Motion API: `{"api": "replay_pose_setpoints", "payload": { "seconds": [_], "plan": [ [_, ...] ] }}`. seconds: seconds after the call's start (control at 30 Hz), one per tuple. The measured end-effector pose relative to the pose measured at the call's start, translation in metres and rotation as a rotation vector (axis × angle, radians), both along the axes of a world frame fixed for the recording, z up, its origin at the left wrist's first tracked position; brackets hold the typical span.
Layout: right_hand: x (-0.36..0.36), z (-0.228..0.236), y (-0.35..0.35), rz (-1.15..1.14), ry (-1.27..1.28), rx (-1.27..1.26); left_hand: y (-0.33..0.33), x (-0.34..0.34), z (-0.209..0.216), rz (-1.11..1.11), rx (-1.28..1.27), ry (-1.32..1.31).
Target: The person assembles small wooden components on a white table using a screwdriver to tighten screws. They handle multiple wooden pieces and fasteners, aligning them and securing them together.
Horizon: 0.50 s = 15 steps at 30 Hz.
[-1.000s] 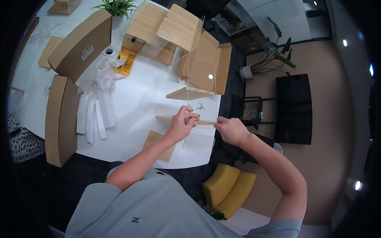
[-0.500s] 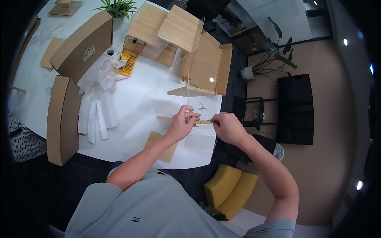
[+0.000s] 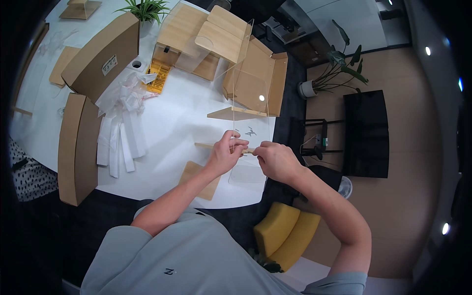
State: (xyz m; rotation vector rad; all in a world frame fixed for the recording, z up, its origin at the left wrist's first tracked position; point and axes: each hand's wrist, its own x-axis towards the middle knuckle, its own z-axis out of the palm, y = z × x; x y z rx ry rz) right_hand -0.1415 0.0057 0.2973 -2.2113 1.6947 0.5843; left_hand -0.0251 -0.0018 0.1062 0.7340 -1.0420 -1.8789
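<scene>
Wooden board (image 3: 202,145) runs behind left fingers (image 3: 239,142), grip unclear, toward right fingers (image 3: 260,152), pressed together.

White counter (image 3: 169,120), edges bowed by the lens. Left side: two brown cardboard pieces, one tilted piece (image 3: 101,56) with a pale label, one upright piece (image 3: 77,150) nearer the wearer. Just beside them, crumpled clear plastic wrap (image 3: 129,93) and long white strips (image 3: 115,147). Far end: leafy green plant (image 3: 142,10) in a pale pot. Far right of the surface, open cardboard box (image 3: 278,81). Left rim of view: black-spotted pale fabric (image 3: 32,177). Off the surface, right: broad-leaved plant (image 3: 339,61) in white pot (image 3: 308,89); dark screen (image 3: 366,133) before tan wall (image 3: 410,172); yellow seat (image 3: 285,236) lower down.
</scene>
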Motion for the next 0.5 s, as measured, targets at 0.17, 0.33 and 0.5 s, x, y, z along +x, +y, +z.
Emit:
{"api": "replay_pose_setpoints", "payload": {
  "seconds": [0.17, 0.33, 0.5],
  "plan": [
    [-0.001, 0.003, -0.004, 0.161, 0.114, 0.036, 0.001, 0.0, -0.001, 0.0, 0.001, 0.004],
    [0.0, 0.003, -0.005, 0.402, 0.196, 0.036, 0.001, 0.0, -0.002, 0.01, -0.004, 0.001],
    [0.0, -0.006, -0.009, 0.497, 0.229, 0.048, 0.004, -0.003, -0.002, 0.072, -0.015, 0.025]
  ]
}}
